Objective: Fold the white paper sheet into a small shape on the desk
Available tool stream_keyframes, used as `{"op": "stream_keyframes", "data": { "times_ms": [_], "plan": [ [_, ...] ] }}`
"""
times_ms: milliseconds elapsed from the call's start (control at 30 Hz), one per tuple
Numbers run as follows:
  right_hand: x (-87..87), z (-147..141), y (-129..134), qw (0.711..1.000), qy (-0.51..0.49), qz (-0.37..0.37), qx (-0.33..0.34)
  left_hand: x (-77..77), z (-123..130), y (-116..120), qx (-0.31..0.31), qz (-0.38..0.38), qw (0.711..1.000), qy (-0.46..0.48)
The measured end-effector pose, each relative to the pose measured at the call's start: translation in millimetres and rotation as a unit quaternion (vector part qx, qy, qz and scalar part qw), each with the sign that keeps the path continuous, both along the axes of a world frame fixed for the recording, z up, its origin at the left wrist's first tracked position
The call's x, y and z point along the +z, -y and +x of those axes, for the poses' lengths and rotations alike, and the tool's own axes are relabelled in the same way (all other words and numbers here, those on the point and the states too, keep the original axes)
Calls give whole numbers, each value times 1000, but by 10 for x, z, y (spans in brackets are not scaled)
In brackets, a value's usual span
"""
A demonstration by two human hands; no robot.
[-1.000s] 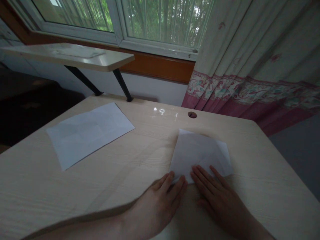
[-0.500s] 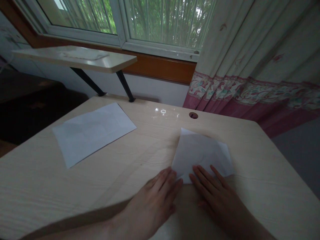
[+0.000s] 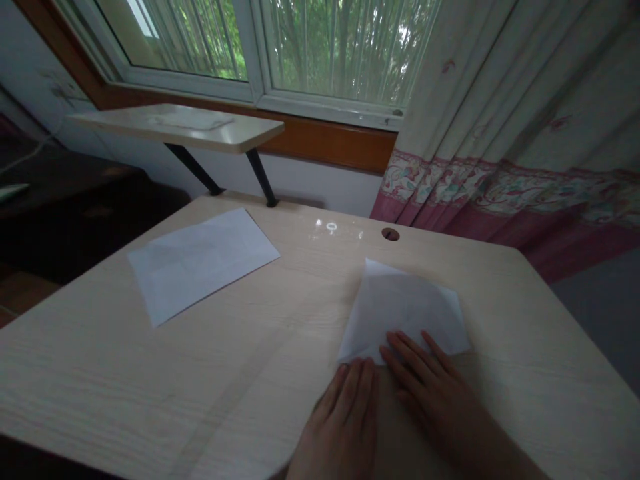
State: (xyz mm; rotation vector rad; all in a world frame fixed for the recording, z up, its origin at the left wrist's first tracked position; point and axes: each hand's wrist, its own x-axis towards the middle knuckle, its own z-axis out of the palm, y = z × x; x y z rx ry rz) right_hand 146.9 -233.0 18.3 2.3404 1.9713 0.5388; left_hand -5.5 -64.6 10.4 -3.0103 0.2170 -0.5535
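1. The white, irregularly four-sided sheet of paper (image 3: 413, 300) lies on the pale wood-grain desk (image 3: 260, 373), directly ahead of the fingers, with its near edge running under or against them.
2. The fingers of the bare right hand (image 3: 433, 387) are slightly spread and laid over the sheet's near part; they grip nothing.
3. The fingers of the bare left hand (image 3: 345, 420) are straight and side by side, their tips at the sheet's near edge, just left of the right fingers. They look unclosed too; the thumb's position I cannot tell.
4. As I judge it, the step in hand is flattening a fold along that near edge: the right fingers steady the sheet while the left ones press.
5. The next move seems to call for even pressure along the edge, without letting the sheet slide beneath the right fingers.
6. Well to the left of both hands' fingers and farther off, flat white rectangular paper (image 3: 205, 263) lies untouched.
7. Compared with half a second ago, the left fingers have swung to point more straight ahead and drawn back off the sheet's near-left corner, which now shows. The right fingers have hardly moved on the sheet.
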Motion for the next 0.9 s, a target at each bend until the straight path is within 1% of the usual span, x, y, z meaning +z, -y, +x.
{"op": "stream_keyframes", "data": {
  "times_ms": [167,267,367,567,733,833,900],
  "plan": [
    [-26,14,16,1000,-13,-5,-6,-31,-5,47,39,3,999,8],
    [-24,11,17,999,-33,5,-5,-51,-29,81,59,2,998,14],
    [-13,8,15,1000,-25,9,-1,-88,-54,128,74,2,997,18],
    [-6,4,13,1000,-23,3,0,-171,-79,217,123,-49,990,40],
    [1,4,6,1000,4,3,0,-172,-74,238,139,-64,987,37],
    [10,0,7,1000,2,-7,1,-154,-81,215,123,-57,990,40],
    [16,-3,7,1000,-5,-1,-1,-144,-93,201,114,-48,992,37]
  ]
}}
